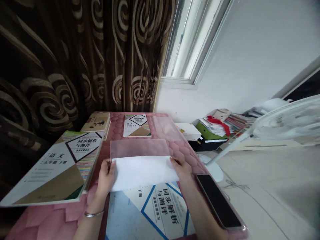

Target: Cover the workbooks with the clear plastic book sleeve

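Note:
My left hand (107,175) pinches the left edge of a white sheet (145,171), thumb on top. At the opposite edge, my right hand (181,170) grips the same sheet with closed fingers. A translucent, cloudy plastic sheet (140,147) extends beyond the far edge of the white one; whether the two are joined I cannot tell. Under and nearer than my hands lies a blue-and-white workbook (132,213), its upper part covered by the white sheet. A bracelet (94,214) circles my left wrist.
Workbooks (57,166) are stacked on the pink table cover (50,221) at left. A smaller workbook (137,126) and another clear sheet (167,128) lie farther back. A phone (220,201) rests by the right edge. Beyond it stand a white fan (230,150) and a white box (188,131).

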Available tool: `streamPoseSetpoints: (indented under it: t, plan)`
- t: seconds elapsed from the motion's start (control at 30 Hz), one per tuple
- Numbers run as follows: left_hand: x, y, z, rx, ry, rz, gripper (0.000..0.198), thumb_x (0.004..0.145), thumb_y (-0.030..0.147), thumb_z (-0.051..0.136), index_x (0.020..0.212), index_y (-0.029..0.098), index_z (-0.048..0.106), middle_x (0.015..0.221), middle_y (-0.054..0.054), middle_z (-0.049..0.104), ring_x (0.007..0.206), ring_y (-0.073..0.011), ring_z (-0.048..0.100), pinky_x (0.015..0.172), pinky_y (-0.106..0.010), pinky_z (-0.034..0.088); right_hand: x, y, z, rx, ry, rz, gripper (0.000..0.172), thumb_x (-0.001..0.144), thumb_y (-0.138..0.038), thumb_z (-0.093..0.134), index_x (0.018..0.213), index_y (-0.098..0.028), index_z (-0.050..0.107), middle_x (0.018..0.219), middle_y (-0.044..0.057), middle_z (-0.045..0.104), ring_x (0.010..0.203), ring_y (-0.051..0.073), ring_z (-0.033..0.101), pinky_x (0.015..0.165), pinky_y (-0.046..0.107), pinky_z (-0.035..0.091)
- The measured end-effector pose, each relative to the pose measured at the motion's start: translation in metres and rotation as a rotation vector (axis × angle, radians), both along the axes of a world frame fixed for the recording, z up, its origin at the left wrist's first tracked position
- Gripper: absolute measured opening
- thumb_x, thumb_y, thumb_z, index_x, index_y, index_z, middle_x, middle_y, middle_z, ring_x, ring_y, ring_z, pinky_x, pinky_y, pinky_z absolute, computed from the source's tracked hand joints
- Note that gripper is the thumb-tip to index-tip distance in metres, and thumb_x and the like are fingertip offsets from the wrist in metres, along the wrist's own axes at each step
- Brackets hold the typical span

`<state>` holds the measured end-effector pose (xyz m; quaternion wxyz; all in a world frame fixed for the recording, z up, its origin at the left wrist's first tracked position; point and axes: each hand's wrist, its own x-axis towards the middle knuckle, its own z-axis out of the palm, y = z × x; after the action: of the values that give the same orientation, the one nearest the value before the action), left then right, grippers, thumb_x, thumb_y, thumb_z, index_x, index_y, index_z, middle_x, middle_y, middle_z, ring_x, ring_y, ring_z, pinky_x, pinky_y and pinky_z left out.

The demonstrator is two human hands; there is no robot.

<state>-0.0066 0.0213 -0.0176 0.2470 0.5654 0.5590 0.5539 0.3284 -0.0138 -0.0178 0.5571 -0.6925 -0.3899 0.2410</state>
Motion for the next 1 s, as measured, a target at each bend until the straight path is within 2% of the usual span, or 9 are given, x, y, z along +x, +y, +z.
streamPoseSetpoints:
  t: [0.1,0.2,0.27,0.47,0.53,0.63,0.8,0.9,1.0]
  plan:
    - [-0.001,0.007,-0.006,-0.117,0.043,0.037,0.018,0.076,0.037,0.053,0.085,0.021,0.052,0.079,-0.004,0.065,0.075,-0.0201,0.065,0.072,-0.033,0.052,0.000,0.005,-0.005,-0.067,-0.054,0.022,0.030,0.060,-0.052,0.060,0.063,-0.022,0.065,0.065,0.005,0.068,0.065,0.024,0.061,0.060,0.034,0.045]
    - [-0.003,0.009,-0.008,-0.303,0.229,0.097,0.007,0.074,0.025,0.054,0.078,0.022,0.050,0.074,-0.007,0.066,0.075,-0.0238,0.067,0.068,-0.034,0.051,-0.002,0.010,-0.010,-0.142,-0.169,0.017,0.022,0.060,-0.045,0.059,0.057,-0.023,0.060,0.061,0.004,0.066,0.063,0.024,0.060,0.061,0.035,0.043]
    - [-0.003,0.007,-0.007,-0.398,0.357,0.120,0.007,0.075,0.023,0.054,0.079,0.022,0.049,0.069,-0.008,0.065,0.071,-0.0260,0.068,0.064,-0.034,0.050,-0.003,0.014,-0.010,-0.161,-0.197,0.020,0.017,0.059,-0.039,0.063,0.057,-0.023,0.060,0.061,0.005,0.066,0.063,0.024,0.060,0.061,0.034,0.041]
    - [0.000,0.002,-0.001,-0.443,0.467,0.144,0.008,0.078,0.025,0.052,0.074,0.023,0.044,0.060,-0.008,0.062,0.063,-0.0278,0.067,0.056,-0.032,0.045,-0.004,0.019,0.001,-0.198,-0.248,0.129,0.018,0.057,-0.033,0.068,0.048,-0.023,0.056,0.054,0.005,0.062,0.057,0.022,0.057,0.056,0.032,0.036]
    - [0.001,0.001,0.001,-0.401,0.416,0.144,0.008,0.078,0.025,0.050,0.073,0.023,0.045,0.063,-0.008,0.063,0.065,-0.0261,0.067,0.058,-0.031,0.046,-0.005,0.019,0.003,-0.192,-0.240,0.130,0.016,0.057,-0.033,0.067,0.048,-0.024,0.058,0.056,0.006,0.063,0.059,0.023,0.058,0.057,0.033,0.037]
    - [0.003,0.000,0.005,-0.282,0.207,0.125,0.004,0.077,0.026,0.050,0.077,0.023,0.047,0.071,-0.007,0.067,0.071,-0.0234,0.069,0.063,-0.030,0.049,-0.003,0.018,0.005,-0.179,-0.208,0.102,0.011,0.059,-0.035,0.064,0.053,-0.025,0.062,0.062,0.007,0.067,0.065,0.027,0.061,0.060,0.036,0.040]
    - [0.004,-0.001,0.005,-0.111,-0.118,0.072,0.019,0.074,0.037,0.057,0.083,0.022,0.051,0.079,-0.006,0.068,0.077,-0.0209,0.068,0.072,-0.032,0.052,0.004,0.013,0.010,-0.205,-0.051,0.136,0.019,0.061,-0.040,0.064,0.062,-0.022,0.069,0.070,0.009,0.071,0.072,0.029,0.064,0.061,0.038,0.044]
    - [0.004,-0.001,0.004,-0.105,-0.213,0.044,0.032,0.070,0.045,0.062,0.087,0.019,0.056,0.088,-0.009,0.069,0.084,-0.0212,0.067,0.080,-0.033,0.051,0.005,0.007,0.013,-0.186,-0.052,0.123,0.031,0.062,-0.052,0.064,0.065,-0.022,0.068,0.068,0.007,0.070,0.068,0.027,0.063,0.057,0.035,0.045]
    - [0.004,-0.001,0.008,-0.177,-0.320,0.007,0.039,0.064,0.048,0.068,0.087,0.017,0.061,0.084,-0.006,0.069,0.081,-0.0202,0.065,0.078,-0.032,0.049,0.002,0.002,0.012,-0.083,-0.088,0.076,0.041,0.063,-0.063,0.059,0.066,-0.022,0.065,0.066,0.004,0.069,0.066,0.025,0.062,0.057,0.033,0.046]
